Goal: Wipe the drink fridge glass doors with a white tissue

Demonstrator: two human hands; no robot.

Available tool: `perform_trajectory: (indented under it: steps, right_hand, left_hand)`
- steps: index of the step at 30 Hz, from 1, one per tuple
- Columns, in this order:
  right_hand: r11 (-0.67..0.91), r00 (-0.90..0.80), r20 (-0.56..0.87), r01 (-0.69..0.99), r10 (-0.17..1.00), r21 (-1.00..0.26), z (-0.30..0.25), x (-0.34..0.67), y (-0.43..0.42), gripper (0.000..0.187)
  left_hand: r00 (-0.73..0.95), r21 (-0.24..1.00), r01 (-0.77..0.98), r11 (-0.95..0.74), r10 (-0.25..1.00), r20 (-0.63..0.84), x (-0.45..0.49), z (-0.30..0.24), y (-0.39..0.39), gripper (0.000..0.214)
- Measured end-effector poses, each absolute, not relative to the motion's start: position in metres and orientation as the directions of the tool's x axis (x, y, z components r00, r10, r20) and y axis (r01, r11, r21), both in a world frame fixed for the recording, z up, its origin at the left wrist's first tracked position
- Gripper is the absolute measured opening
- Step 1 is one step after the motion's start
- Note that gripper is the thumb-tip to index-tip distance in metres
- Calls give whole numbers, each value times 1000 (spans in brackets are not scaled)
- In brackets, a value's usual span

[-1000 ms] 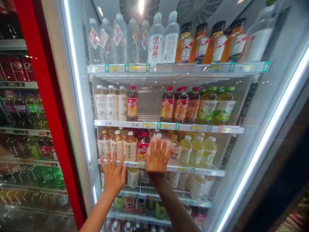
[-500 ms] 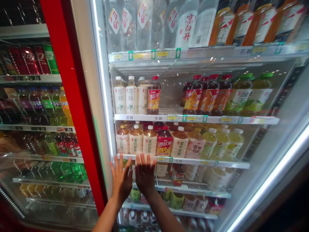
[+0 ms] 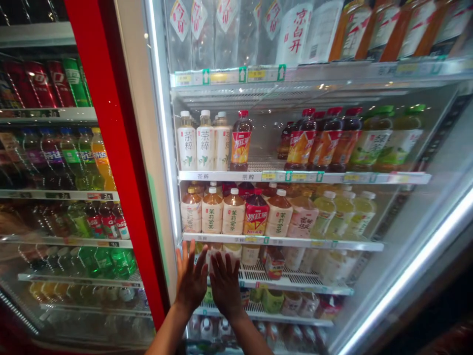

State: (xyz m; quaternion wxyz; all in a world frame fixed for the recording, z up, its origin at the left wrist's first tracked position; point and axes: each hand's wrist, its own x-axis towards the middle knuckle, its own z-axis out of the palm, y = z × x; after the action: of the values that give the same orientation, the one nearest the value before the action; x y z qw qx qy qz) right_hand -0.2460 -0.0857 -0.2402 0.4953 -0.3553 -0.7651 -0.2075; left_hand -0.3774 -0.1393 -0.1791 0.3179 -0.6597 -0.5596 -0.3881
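My left hand [image 3: 192, 277] is raised with its fingers spread, in front of the left part of a lit drinks cooler. Close beside it, my right hand [image 3: 226, 282] is flat too, its fingers apart and pointing up. Neither palm holds anything. Both hands cover part of the shelf just below the row of jasmine tea bottles [image 3: 233, 213]. Whether the palms touch the glass, I cannot tell. Above that row, a white price rail [image 3: 295, 177] carries white-labelled tea bottles [image 3: 205, 143] and a red-capped iced tea bottle [image 3: 241, 140].
A second cooler with a red frame [image 3: 107, 123] stands on the left, holding cans [image 3: 40, 84] and soda bottles. Clear water bottles [image 3: 226, 34] line the top shelf. A bright light strip [image 3: 410, 276] slants down the right side.
My hands have moved slightly down and to the right relative to the shelves, from the jasmine tea shelf edge to just below it. The view has shifted a little.
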Motion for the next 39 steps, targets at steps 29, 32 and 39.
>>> perform_trajectory:
  steps: [29, 32, 39]
  right_hand:
    - [603, -139, 942, 794, 306, -79, -217, -63, -24, 75]
    - [629, -178, 948, 777, 263, -29, -247, -38, -28, 74]
    - [542, -57, 946, 830, 319, -132, -170, 30, 9, 77]
  left_hand:
    - [54, 2, 992, -123, 445, 894, -203, -177, -80, 86]
    - [53, 2, 992, -124, 436, 898, -176, -177, -76, 85]
    - [53, 4, 990, -142, 396, 917, -119, -165, -60, 84]
